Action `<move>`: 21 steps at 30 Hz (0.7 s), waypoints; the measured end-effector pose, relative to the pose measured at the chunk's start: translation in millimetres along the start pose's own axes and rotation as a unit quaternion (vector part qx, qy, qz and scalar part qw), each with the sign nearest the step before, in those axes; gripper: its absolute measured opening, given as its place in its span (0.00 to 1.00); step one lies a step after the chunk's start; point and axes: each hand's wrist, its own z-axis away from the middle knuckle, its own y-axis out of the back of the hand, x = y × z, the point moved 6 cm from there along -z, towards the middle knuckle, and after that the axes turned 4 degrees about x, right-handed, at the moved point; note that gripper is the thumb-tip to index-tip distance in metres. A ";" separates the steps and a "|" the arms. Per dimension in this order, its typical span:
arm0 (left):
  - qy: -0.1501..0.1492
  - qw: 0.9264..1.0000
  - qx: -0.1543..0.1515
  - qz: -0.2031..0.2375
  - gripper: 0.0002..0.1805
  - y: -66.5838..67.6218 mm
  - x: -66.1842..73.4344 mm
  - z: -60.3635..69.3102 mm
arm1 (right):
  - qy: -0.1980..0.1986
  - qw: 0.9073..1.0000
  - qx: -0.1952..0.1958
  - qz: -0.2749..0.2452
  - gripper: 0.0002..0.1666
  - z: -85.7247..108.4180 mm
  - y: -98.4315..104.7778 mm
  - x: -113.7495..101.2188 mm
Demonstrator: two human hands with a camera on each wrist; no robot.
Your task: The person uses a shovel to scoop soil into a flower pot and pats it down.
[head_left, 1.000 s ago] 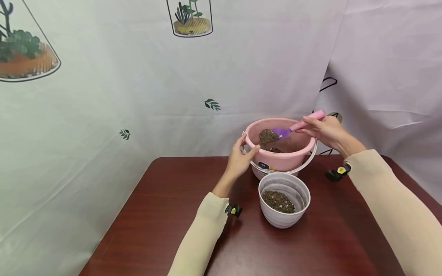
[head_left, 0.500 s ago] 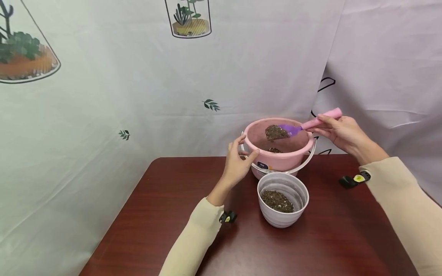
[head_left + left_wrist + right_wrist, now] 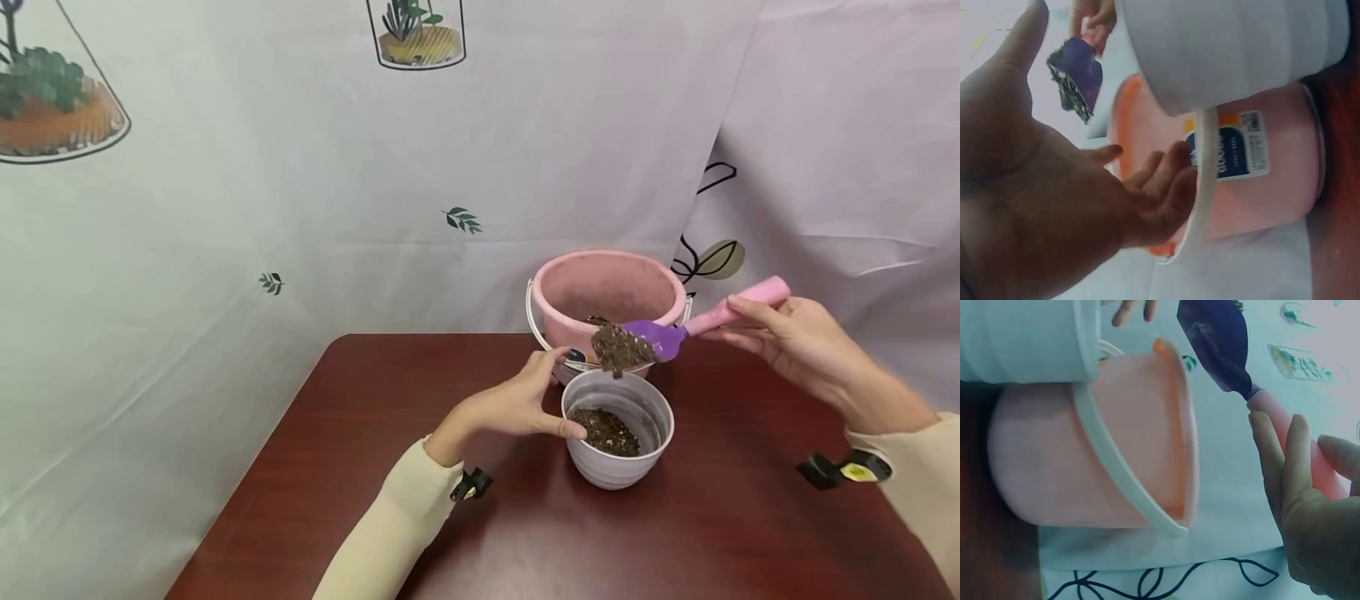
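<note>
A hand trowel [image 3: 663,338] with a purple blade and pink handle is pinched in my right hand [image 3: 813,350]. Dark soil [image 3: 621,348] is heaped on its blade, just above the far rim of a pale grey flowerpot [image 3: 615,473]. Some soil [image 3: 607,432] lies in the pot. My left hand [image 3: 517,404] is at the pot's left side, thumb near the rim and fingers spread; the left wrist view [image 3: 1041,169] shows its palm apart from the pot. Behind stands a pink bucket [image 3: 1029,456] with a little soil visible inside.
All of this stands on a dark red-brown table [image 3: 375,433]. A pale printed cloth [image 3: 360,167] hangs behind it. The bucket's white handle [image 3: 1116,465] droops at its front, close to the pot.
My right hand has drawn the loaded trowel from over the bucket, toward me and right, to above the pot. My left hand has left the bucket's rim and come down beside the pot.
</note>
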 end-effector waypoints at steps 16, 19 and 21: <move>0.013 1.000 0.005 -0.023 0.56 -31.8 -10.4 0.5 | 0.024 0.983 0.008 0.182 0.12 14.2 -8.6 18.4; 0.021 1.000 0.008 -0.021 0.56 -32.1 -11.1 -0.1 | 0.029 0.973 0.026 0.228 0.11 15.0 -8.4 15.0; 0.026 0.999 0.008 -0.020 0.57 -32.8 -11.8 -0.5 | 0.037 0.961 0.044 0.271 0.10 16.1 -8.2 12.7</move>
